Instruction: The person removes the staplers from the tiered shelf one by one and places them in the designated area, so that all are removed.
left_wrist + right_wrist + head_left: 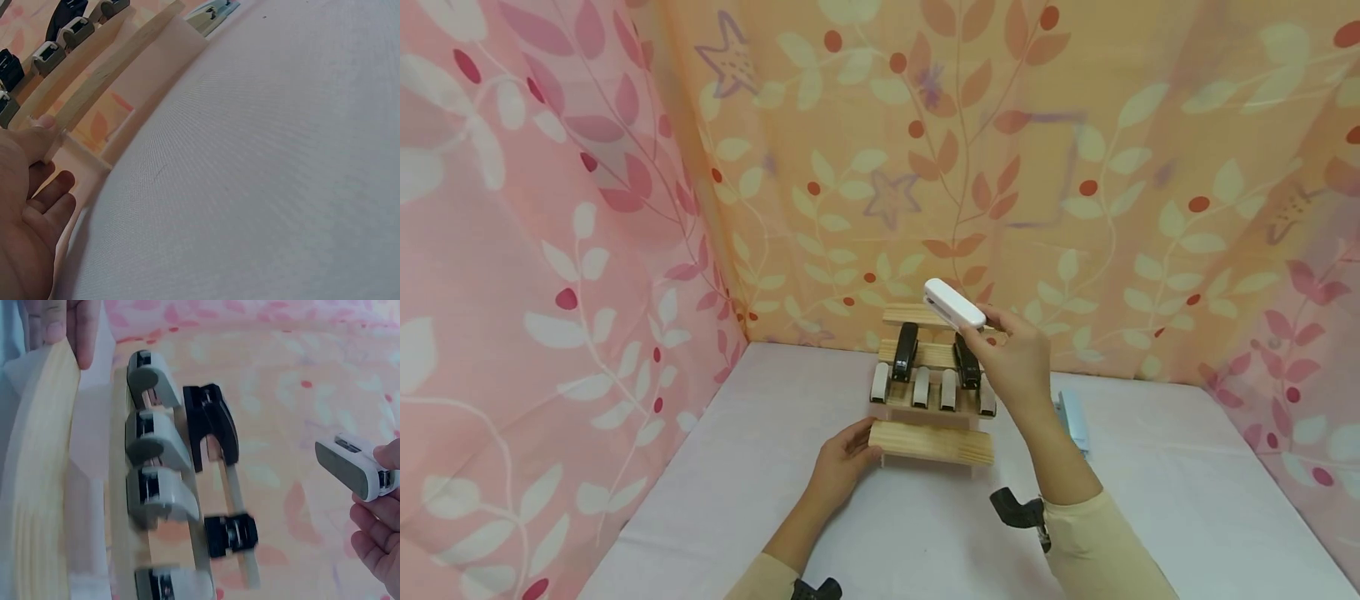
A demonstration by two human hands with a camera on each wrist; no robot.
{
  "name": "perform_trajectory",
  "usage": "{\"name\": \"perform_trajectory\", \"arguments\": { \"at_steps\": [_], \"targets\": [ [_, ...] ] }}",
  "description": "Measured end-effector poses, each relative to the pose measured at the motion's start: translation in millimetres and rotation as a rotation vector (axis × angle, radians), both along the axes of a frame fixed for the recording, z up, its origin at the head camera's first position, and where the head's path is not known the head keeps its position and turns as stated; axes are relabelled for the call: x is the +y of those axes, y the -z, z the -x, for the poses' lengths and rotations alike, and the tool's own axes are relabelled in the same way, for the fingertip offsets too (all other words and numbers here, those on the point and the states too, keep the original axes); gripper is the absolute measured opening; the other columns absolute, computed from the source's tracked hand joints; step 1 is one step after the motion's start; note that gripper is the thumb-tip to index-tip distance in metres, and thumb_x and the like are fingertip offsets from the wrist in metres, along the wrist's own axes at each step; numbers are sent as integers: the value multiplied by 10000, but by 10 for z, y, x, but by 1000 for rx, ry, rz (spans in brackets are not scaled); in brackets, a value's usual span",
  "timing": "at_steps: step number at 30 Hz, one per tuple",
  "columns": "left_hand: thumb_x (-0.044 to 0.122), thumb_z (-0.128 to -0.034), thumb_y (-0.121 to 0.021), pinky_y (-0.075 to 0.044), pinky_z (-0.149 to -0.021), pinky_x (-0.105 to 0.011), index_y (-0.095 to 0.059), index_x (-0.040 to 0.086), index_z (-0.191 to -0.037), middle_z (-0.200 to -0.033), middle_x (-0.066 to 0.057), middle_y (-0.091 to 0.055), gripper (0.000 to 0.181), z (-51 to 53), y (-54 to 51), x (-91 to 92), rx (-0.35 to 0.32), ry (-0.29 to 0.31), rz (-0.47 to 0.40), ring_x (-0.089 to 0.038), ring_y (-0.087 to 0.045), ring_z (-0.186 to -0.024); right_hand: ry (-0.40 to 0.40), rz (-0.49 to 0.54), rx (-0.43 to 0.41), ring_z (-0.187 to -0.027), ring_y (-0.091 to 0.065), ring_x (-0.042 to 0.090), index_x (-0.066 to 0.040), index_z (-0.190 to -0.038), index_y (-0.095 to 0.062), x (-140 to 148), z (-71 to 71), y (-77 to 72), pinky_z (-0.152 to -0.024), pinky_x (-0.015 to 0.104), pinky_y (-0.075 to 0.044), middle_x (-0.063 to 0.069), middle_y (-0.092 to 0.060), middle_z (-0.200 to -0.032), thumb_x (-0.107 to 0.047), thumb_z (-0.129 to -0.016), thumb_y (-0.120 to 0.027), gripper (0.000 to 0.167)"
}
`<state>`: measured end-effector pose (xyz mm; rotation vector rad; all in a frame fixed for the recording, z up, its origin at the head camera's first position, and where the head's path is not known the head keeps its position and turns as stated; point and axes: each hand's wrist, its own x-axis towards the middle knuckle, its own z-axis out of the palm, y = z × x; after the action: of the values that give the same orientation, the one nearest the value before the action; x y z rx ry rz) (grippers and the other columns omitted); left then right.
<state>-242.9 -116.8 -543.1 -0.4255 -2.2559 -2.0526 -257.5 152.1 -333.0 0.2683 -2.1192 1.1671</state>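
My right hand (1018, 358) holds a white stapler (955, 304) by one end, up in the air above the back of a stepped wooden rack (932, 443). In the right wrist view the stapler (344, 465) shows a grey face, pinched between thumb and fingers. My left hand (842, 458) grips the left end of the rack's lowest front plank, its thumb (44, 122) on the plank's edge. Several grey-and-white staplers (921, 387) stand side by side on the middle step. Behind them, two black staplers (905, 350) lean on a higher step, the right one partly behind my right hand.
A light blue stapler-like object (1073, 421) lies on the white tabletop (715, 467) right of the rack, partly behind my right forearm. Patterned curtains (850, 167) close off the back and both sides. The rack's top plank (902, 315) stands near the back curtain.
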Motion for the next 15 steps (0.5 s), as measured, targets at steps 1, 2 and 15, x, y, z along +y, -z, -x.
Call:
{"name": "perform_trajectory", "arguments": {
  "at_steps": [1,2,15],
  "targets": [
    [146,-909,-781,-526,-1057,-223,-546,16,-1455,-1454,-180,-582,608,2,-4,-5,4,-5,3,-332,-572,-1337,5,6,-8,-958,-731,231,-86,-1176,-769,39,-25,10,-591,68,-503,85,-771,-1115,-243,-874,-841,348],
    [151,-907,-783,-527,-1056,-224,-548,20,-1454,-1453,-177,-583,610,4,-5,-10,6,-9,5,-332,-574,-1335,8,12,-20,-997,-722,233,-90,-1180,-768,76,-45,25,-603,64,-503,80,-770,-1120,-250,-877,-839,350],
    [162,-895,-795,-529,-1058,-230,-553,30,-1451,-1441,-169,-595,620,-2,23,10,5,-1,0,-330,-583,-1324,144,0,-19,-992,-736,268,-107,-1187,-771,633,-414,269,-628,27,-500,114,-772,-1119,-201,-866,-850,344]
  ]
}}
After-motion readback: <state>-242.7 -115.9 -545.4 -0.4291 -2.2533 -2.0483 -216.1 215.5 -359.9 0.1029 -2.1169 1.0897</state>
